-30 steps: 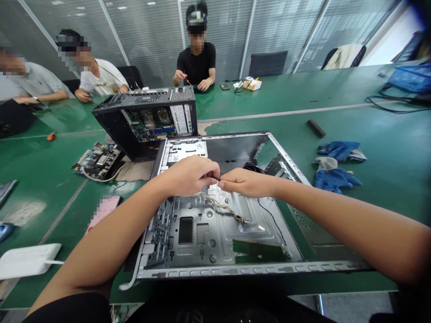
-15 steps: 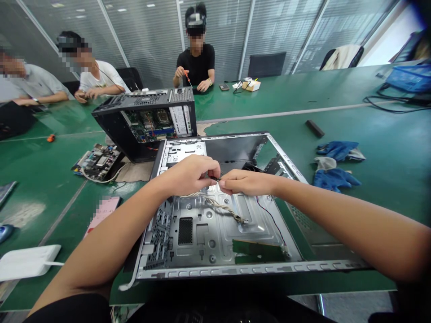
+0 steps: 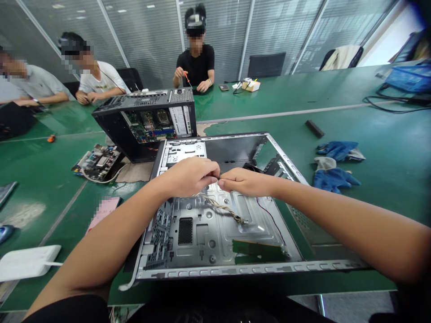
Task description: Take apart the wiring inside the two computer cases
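My left hand (image 3: 193, 177) and my right hand (image 3: 247, 181) meet over an opened computer case (image 3: 256, 270) lying flat. Both are closed in a pinch, fingertips nearly touching. A small dark thing shows between them, mostly hidden by the fingers; its kind I cannot make out. Below my hands, a twisted bundle of pale wires (image 3: 224, 208) runs across the bare metal floor of the case. A thin dark cable (image 3: 271, 218) lies further right inside it. Near the front wall is a green patch (image 3: 259, 247), perhaps a board or a gap.
Behind stands an upright black computer case (image 3: 117, 130) with its motherboard showing. A loose circuit board (image 3: 99, 162), a pink-screened phone (image 3: 103, 211) and a white adapter (image 3: 30, 261) lie left. Blue gloves (image 3: 336, 179) rest right. Across the table sit several people, one holding an orange-handled screwdriver (image 3: 187, 76).
My fingertips have drawn slightly closer together, with my left hand shifting a little, so less of the small dark thing shows. The case and wires stay where they were.
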{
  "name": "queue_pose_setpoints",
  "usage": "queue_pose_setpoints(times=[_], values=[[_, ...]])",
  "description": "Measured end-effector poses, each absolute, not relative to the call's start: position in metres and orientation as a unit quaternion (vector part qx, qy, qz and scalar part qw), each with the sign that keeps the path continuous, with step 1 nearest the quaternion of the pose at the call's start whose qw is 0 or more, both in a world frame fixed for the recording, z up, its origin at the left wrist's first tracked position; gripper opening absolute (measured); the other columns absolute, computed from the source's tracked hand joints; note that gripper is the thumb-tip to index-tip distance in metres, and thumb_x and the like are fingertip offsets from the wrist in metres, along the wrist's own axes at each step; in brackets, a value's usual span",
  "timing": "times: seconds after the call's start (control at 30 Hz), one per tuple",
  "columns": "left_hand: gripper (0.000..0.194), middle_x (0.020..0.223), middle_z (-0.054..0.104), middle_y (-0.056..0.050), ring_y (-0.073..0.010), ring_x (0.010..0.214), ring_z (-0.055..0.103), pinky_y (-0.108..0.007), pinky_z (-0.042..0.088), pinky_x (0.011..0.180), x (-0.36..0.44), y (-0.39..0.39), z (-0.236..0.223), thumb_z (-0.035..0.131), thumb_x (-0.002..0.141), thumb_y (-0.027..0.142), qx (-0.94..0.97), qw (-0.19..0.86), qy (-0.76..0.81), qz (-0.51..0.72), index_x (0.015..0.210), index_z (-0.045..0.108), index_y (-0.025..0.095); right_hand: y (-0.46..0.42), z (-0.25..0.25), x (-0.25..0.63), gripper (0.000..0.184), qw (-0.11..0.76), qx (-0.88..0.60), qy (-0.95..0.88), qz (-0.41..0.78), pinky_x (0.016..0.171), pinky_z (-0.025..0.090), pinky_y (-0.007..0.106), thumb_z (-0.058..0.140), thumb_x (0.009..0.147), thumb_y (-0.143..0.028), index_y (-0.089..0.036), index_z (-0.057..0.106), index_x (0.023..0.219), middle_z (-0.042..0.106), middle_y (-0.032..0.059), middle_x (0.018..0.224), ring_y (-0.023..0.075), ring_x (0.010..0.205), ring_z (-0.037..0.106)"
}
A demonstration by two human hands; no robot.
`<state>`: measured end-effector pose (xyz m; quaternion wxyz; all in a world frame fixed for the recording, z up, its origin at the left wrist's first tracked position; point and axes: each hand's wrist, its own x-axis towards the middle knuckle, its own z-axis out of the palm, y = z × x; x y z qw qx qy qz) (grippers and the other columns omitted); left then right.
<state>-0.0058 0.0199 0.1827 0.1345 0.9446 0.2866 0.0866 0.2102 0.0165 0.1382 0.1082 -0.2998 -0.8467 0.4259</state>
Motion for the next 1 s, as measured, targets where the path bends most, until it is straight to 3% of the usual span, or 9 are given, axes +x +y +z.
queue_pose_setpoints(times=[0.17, 0.37, 0.53, 1.0], values=[[0.016, 0.085, 0.067, -0.004, -0.0157, 0.075, 0.056, -0.028, 0.037, 0.067, -0.0049, 0.0184, 0.1853, 0.048, 0.093, 0.022, 0.944, 0.134, 0.293, 0.068, 0.091, 0.063, 0.017, 0.014, 0.1398, 0.2087, 0.043, 0.116, -0.304, -0.846, 0.422, 0.059, 0.029, 0.029, 0.035, 0.101, -0.045, -0.021, 0.036, 0.064, 0.038, -0.0028, 0.065, 0.0114, 0.06, 0.033], [0.015, 0.084, 0.066, -0.005, -0.0166, 0.076, 0.056, -0.029, 0.038, 0.069, -0.0045, 0.0213, 0.181, 0.047, 0.093, 0.021, 0.948, 0.127, 0.274, 0.098, 0.09, 0.061, 0.017, 0.0175, 0.1385, 0.2121, 0.048, 0.138, -0.27, -0.793, 0.529, 0.054, 0.026, 0.027, 0.037, 0.101, -0.052, -0.02, 0.043, 0.066, 0.032, -0.0056, 0.06, 0.01, 0.055, 0.028], [0.014, 0.085, 0.065, -0.004, -0.0166, 0.078, 0.057, -0.03, 0.041, 0.072, -0.0053, 0.0216, 0.1795, 0.048, 0.092, 0.021, 0.948, 0.138, 0.254, 0.13, 0.092, 0.062, 0.018, 0.0192, 0.1391, 0.2152, 0.045, 0.112, -0.265, -0.762, 0.58, 0.053, 0.023, 0.027, 0.036, 0.104, -0.044, -0.019, 0.049, 0.069, 0.03, -0.007, 0.056, 0.0096, 0.053, 0.025], [0.016, 0.086, 0.068, -0.003, -0.0155, 0.077, 0.059, -0.028, 0.04, 0.071, -0.0057, 0.0201, 0.1849, 0.049, 0.088, 0.017, 0.947, 0.162, 0.26, 0.098, 0.089, 0.065, 0.019, 0.0156, 0.1406, 0.2098, 0.048, 0.105, -0.286, -0.861, 0.407, 0.056, 0.027, 0.028, 0.035, 0.099, -0.052, -0.022, 0.031, 0.063, 0.032, -0.0042, 0.062, 0.0112, 0.057, 0.029]])
